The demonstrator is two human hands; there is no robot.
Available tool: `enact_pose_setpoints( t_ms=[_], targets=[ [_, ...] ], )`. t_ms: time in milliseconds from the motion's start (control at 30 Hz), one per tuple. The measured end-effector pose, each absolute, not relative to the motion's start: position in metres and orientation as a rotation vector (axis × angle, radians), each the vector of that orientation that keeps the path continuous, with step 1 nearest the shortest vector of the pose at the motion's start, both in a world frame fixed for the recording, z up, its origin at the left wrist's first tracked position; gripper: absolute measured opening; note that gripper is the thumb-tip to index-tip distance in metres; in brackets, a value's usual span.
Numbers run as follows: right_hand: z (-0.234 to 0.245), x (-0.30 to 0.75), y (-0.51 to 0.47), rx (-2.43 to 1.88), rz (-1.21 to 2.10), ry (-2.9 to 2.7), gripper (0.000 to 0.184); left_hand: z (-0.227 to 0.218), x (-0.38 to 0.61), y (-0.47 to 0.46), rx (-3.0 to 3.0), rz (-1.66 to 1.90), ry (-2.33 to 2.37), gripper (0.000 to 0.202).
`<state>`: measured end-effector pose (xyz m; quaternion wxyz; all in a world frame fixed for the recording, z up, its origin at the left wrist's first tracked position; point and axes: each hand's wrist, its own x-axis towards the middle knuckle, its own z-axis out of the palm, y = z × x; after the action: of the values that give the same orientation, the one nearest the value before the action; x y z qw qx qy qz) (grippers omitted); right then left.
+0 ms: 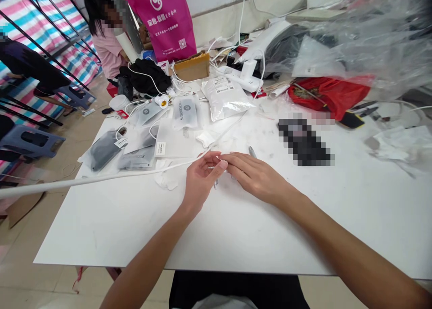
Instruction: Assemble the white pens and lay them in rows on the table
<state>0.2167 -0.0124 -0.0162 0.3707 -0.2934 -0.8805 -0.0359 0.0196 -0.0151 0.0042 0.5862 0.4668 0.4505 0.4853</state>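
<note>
Two hands meet at frame centre, left hand [200, 180] pinching a cable [118, 175], right hand [257, 176] grip unclear; a loose pinch could let it slip away leftward.

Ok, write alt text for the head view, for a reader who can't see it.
The person's left hand and right hand meet fingertip to fingertip over a white table, close to a white cable; whether they hold anything is unclear. Behind lie clear packets and a magenta bag.
</note>
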Motion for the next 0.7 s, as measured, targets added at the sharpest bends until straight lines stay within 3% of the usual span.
enact_pose_setpoints(
  t_ms=[267,500,700],
  targets=[
    [-0.018,0.221,-0.012,-0.848,-0.057,-2.268,0.036,0.002,0.017,-0.012,1.199,1.182,1.198,0.024],
    [-0.008,0.216,-0.013,-0.939,0.336,-1.637,0.017,-0.003,0.016,-0.005,0.861,1.139,1.040,0.030],
    [-0.007,0.211,-0.014,-0.902,0.453,-1.460,0.015,-0.003,0.019,-0.010,0.807,1.085,0.973,0.030]
  ],
)
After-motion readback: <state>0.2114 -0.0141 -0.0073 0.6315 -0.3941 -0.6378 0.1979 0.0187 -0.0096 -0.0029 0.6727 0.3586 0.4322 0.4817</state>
